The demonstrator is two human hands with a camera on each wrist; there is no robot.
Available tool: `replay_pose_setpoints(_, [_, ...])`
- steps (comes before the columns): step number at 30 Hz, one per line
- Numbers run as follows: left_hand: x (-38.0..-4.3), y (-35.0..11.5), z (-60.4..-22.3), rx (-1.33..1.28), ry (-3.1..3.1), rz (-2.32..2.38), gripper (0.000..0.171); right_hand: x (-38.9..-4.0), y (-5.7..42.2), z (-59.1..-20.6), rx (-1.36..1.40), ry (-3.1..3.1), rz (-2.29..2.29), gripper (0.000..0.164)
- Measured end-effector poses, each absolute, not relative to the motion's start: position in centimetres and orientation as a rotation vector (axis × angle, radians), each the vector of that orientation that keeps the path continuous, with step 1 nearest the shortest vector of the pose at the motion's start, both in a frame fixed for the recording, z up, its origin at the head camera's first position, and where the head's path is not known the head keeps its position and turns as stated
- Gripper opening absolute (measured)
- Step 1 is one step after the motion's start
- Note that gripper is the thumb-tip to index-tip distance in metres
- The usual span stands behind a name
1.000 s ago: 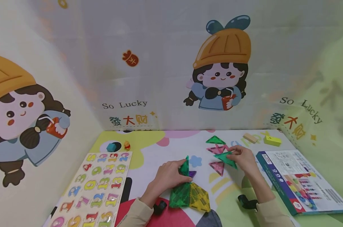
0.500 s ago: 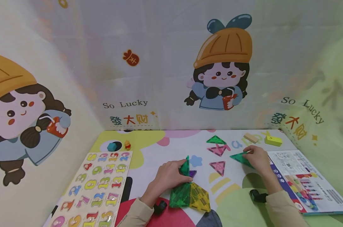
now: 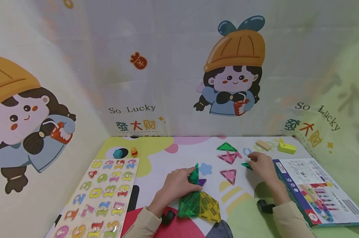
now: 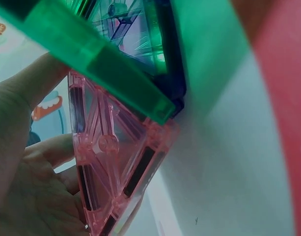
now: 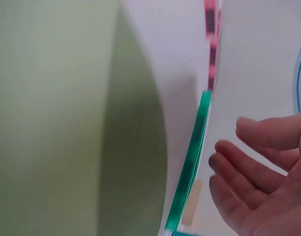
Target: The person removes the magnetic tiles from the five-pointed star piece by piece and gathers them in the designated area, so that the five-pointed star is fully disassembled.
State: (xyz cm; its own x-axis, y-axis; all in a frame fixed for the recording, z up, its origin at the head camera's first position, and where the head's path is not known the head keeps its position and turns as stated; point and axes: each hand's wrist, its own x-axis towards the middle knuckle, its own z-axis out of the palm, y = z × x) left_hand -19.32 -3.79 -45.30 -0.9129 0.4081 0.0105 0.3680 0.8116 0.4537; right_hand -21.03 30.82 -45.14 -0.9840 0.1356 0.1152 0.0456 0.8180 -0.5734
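Observation:
My left hand (image 3: 178, 183) grips an upright cluster of magnetic tiles, its thumb and fingers around a green triangle tile (image 3: 194, 176) and a pink triangle tile (image 4: 108, 147). A purple tile (image 3: 201, 182) joins the same cluster. In front of it, a green tile (image 3: 189, 205) and a yellow tile (image 3: 209, 207) lie edge to edge. My right hand (image 3: 262, 167) hovers with loosely bent, parted fingers and nothing between them. Below it a green triangle tile (image 5: 189, 167) lies on the table, partly hidden by the hand in the head view.
Two pink triangle tiles (image 3: 228, 176) and another green triangle (image 3: 226, 146) lie mid-table. A number puzzle board (image 3: 103, 195) is at left, near a teal block (image 3: 118, 153) and small figurine (image 3: 134, 152). At right are a flat box (image 3: 316, 185), wooden block (image 3: 263, 145) and yellow block (image 3: 287, 148).
My right hand has carried the green triangle rightward from among the pink tiles, set it down and let go. The left hand has kept its hold in place.

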Motion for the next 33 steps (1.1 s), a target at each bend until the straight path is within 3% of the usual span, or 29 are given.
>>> replay_pose_setpoints(13, [-19.3,-4.0,-45.3,0.639,2.921,0.716,0.081,-20.5,22.8,-45.0,0.047,-2.846,1.145,0.023])
replay_pose_setpoints(20, [-19.4,-4.0,-45.3,0.627,2.934,0.722,0.081,-20.5,18.3,-45.1,0.166,-2.85,1.54,0.017])
replay_pose_setpoints(27, [-19.5,-4.2,-45.5,0.646,2.948,0.734,0.077,-20.3,15.7,-45.5,0.271,-2.926,1.712,0.029])
replay_pose_setpoints(33, [-19.5,-4.3,-45.5,0.67,2.942,0.735,0.077,-20.3,15.1,-45.9,0.253,-2.9,1.771,0.031])
